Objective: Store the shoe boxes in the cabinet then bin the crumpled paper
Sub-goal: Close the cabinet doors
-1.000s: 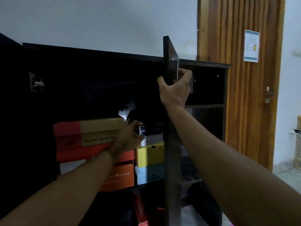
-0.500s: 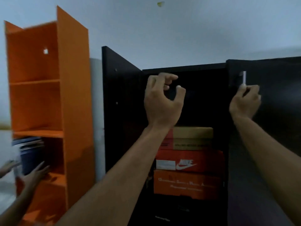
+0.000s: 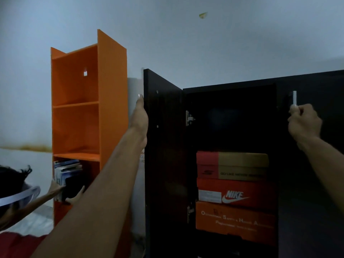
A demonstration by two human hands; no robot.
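A dark cabinet (image 3: 229,88) stands ahead with its left door (image 3: 163,146) swung open and its right door (image 3: 309,164) nearly closed. Inside, three shoe boxes are stacked: a red and tan one (image 3: 232,165) on top, a red Nike box (image 3: 236,192) under it, an orange box (image 3: 234,218) at the bottom. My left hand (image 3: 140,116) reaches behind the outer edge of the left door, fingers hidden behind it. My right hand (image 3: 304,121) holds the lower end of the white handle (image 3: 294,97) on the right door. No crumpled paper is in view.
A tall orange open shelf unit (image 3: 89,101) stands left of the cabinet, with books (image 3: 65,170) on a lower shelf. Another person at the lower left reaches both hands (image 3: 74,196) into that shelf. A pale wall is behind everything.
My left hand left the front of the opening and went left to the edge of the left door. The right door has swung further closed with my right hand on its handle. The view panned left.
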